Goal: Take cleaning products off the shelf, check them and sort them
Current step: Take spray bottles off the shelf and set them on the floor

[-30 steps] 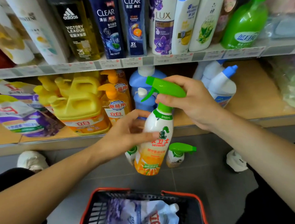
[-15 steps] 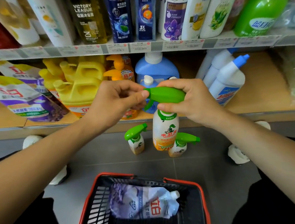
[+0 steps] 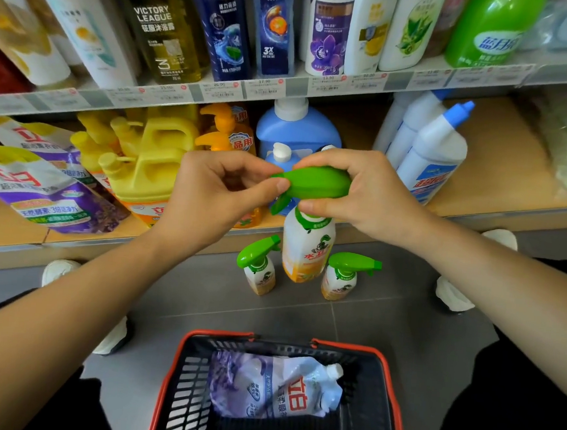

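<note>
The left hand (image 3: pixel 223 189) pinches the nozzle tip of the green trigger head (image 3: pixel 318 183) between thumb and forefinger, with the other fingers curled in. The orange-labelled spray bottle (image 3: pixel 308 247) hangs in the air before the front edge of the lower shelf (image 3: pixel 513 212). It is above the floor, between the left floor bottle (image 3: pixel 259 274) and the right floor bottle (image 3: pixel 339 280). The right hand (image 3: pixel 375 198) wraps its fingers (image 3: pixel 330 159) over the trigger head and carries the weight. This looks like the checking step, testing the nozzle. Sorting would follow: either setting the bottle beside the floor pair or into the basket (image 3: pixel 385 385), which holds a refill pouch (image 3: pixel 275 387).
</note>
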Available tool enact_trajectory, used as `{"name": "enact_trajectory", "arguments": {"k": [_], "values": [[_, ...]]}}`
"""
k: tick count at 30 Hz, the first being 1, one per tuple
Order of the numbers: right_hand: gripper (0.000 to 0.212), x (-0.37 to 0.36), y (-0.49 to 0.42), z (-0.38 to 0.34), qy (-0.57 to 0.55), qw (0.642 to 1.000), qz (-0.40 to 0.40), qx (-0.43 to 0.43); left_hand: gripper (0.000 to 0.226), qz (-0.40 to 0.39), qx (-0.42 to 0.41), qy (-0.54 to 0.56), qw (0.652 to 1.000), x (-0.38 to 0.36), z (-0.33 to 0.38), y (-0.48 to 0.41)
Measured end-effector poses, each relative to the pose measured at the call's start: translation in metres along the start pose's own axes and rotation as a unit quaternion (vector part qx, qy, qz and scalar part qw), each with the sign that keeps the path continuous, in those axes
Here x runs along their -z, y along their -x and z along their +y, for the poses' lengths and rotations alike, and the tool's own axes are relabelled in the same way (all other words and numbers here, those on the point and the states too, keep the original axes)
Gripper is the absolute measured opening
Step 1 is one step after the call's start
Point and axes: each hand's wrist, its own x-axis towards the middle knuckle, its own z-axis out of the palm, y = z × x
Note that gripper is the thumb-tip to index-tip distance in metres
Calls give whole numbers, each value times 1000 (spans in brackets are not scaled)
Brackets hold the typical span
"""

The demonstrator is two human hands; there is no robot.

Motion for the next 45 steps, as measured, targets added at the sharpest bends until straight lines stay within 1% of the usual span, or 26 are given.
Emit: {"name": "enact_trajectory", "arguments": {"k": [2,4,8,12,15,20,25,32,39,42,44,45], "values": [[43,-1,-1,1,-21,1000,2,0,15,-3,-35,-30,999,2,1,2],[41,-1,-1,1,-44,999,-2,2,18,-11,-77,-78,994,4,2,3],[38,2,-3,1,-137,990,-16,-8,29,-23,-180,-173,968,11,5,2],[42,4,-4,0,-261,963,-46,-50,25,7,-248,-210,946,13,9,5],[43,4,-5,-1,-313,945,-71,-68,22,21,-279,-231,932,13,13,7],[44,3,-5,-3,-368,920,-103,-87,23,22,-279,-227,933,14,21,8],[45,2,-6,-3,-380,914,-111,-94,21,22,-265,-216,939,15,22,10],[47,2,-6,-2,-370,919,-98,-98,21,24,-267,-237,934,14,23,12],[42,2,-7,-2,-331,938,-54,-88,19,13,-250,-249,936,14,19,9],[41,2,-7,-2,-315,945,-36,-83,22,26,-246,-254,935,13,15,9],[40,2,-7,-2,-300,950,-17,-78,26,44,-219,-245,943,13,12,7],[39,2,-8,-2,-294,952,-4,-78,28,52,-188,-230,954,12,10,6]]}}
